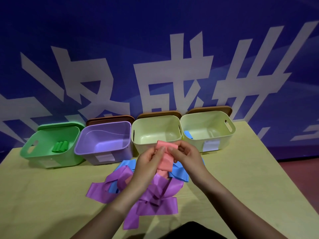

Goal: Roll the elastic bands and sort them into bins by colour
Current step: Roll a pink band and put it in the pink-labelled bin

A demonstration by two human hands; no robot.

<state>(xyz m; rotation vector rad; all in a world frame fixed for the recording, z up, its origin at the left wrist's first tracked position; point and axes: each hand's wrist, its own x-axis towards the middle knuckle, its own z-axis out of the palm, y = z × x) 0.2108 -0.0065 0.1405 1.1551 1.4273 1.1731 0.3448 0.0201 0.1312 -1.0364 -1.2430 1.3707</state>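
Observation:
My left hand (pixel 148 163) and my right hand (pixel 186 156) both pinch the rolled top of a pink elastic band (pixel 165 161), held above the table; its loose tail hangs down between them. Under my hands lies a tangle of purple bands (pixel 155 197) and blue bands (pixel 179 173). Four bins stand in a row behind: a green bin (pixel 34 152) holding rolled green bands (pixel 60 146), an empty purple bin (pixel 103 152), a cream bin (pixel 138 135) straight ahead, and a second cream bin (pixel 224 140) at the right with a blue band (pixel 189 135) inside.
The bins stand on a pale yellow-green table (pixel 51 195), with brown and green lids leaning behind them. A blue banner wall (pixel 155 49) with large white characters rises just behind. The table's right edge (pixel 283 169) slants away toward a reddish floor.

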